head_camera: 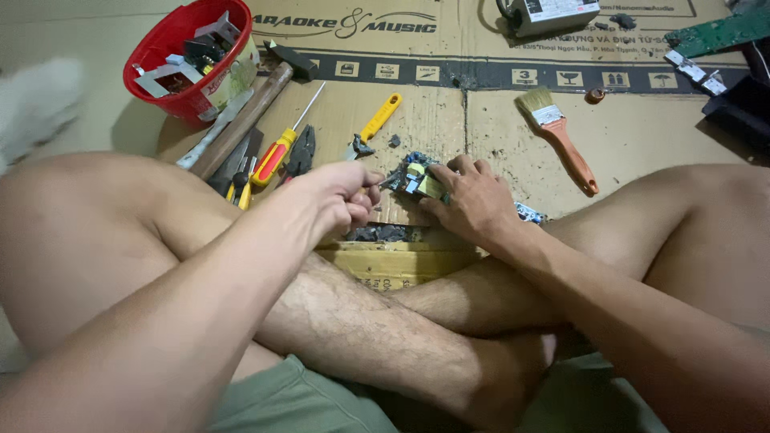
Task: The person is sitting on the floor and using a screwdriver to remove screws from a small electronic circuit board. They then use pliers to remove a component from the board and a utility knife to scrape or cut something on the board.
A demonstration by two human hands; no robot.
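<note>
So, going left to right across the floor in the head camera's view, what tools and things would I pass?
Red bucket → hammer → red-handled screwdriver → yellow-handled tool → paintbrush → green circuit board.

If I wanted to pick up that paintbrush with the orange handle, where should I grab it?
Probably by the orange handle of the paintbrush, around its middle. It lies flat on the cardboard, bristles pointing up-left and handle end toward the person's right leg. Coming from above, fingers on either side of the handle, looks easiest: that part is long, narrow and has bare space around it.
</note>
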